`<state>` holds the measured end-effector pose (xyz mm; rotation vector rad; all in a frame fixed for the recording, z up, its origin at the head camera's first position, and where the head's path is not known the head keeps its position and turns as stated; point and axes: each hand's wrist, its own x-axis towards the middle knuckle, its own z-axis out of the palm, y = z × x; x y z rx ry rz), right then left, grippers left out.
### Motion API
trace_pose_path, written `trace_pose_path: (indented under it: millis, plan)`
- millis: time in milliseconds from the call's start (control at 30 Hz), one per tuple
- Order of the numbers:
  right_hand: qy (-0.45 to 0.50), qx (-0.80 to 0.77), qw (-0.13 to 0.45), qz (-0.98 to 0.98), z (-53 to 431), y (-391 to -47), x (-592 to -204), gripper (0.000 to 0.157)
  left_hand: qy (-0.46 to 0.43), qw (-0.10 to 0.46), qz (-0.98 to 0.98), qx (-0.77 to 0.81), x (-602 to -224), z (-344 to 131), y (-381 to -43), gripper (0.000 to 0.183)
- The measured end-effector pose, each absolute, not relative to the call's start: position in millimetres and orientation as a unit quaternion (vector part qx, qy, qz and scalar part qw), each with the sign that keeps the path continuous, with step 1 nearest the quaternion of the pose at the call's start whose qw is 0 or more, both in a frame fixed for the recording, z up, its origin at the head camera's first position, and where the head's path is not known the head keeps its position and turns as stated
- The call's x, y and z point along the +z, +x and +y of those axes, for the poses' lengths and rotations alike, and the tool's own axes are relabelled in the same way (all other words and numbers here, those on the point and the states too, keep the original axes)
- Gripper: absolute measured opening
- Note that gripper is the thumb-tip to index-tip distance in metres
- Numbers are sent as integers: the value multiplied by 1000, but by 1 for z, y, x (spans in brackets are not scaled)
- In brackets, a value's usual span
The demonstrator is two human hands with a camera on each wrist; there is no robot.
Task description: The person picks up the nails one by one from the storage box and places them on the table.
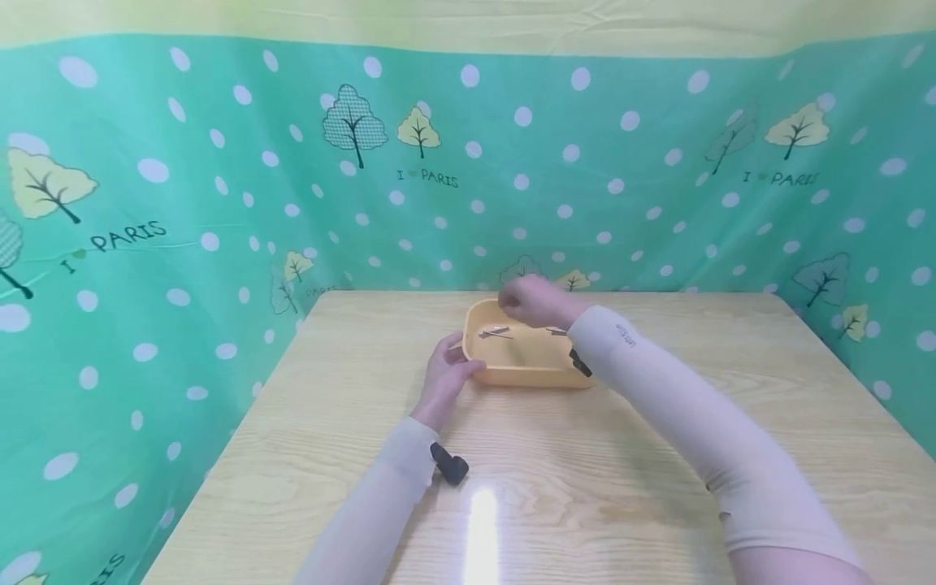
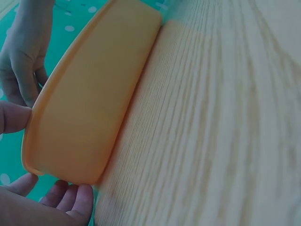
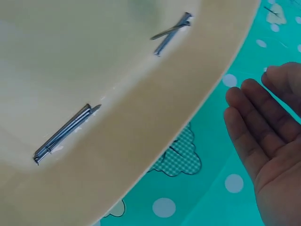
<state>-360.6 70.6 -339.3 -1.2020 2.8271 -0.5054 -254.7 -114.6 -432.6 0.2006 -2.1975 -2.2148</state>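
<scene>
An orange-yellow plastic box (image 1: 537, 378) with rounded corners stands on the wooden table, open at the top. My left hand (image 1: 443, 380) grips its left end, thumb over the rim and fingers against the outer wall. Inside lie metal nails in two small groups: one crossed pair of nails (image 3: 172, 34) and a bundle of nails (image 3: 66, 134) side by side. Over the back rim hangs my right hand (image 1: 539, 301), its fingers loosely bent. In the right wrist view the palm side shows, and nothing is seen between the fingers.
The pale wooden table (image 1: 351, 357) reaches out on both sides of the box. A green dotted curtain (image 1: 512, 203) with printed trees encloses the back and sides. A black wrist camera (image 1: 449, 465) sits on the left sleeve.
</scene>
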Motion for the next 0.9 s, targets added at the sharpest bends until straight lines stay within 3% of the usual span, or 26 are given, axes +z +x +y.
trace_pose_path:
  millis: [267,367,900]
  plan:
    - [-377,-40,66,923,47,-369,-353,8,66,8,-698,-713,-431,-117,-252,76]
    - [-380,-7,76,922,38,-371,-358,15,63,5,-698,-713,-434,-118,-252,76]
    - [-372,-4,86,924,29,-388,-383,15,61,6,-702,-710,-432,-111,-251,72]
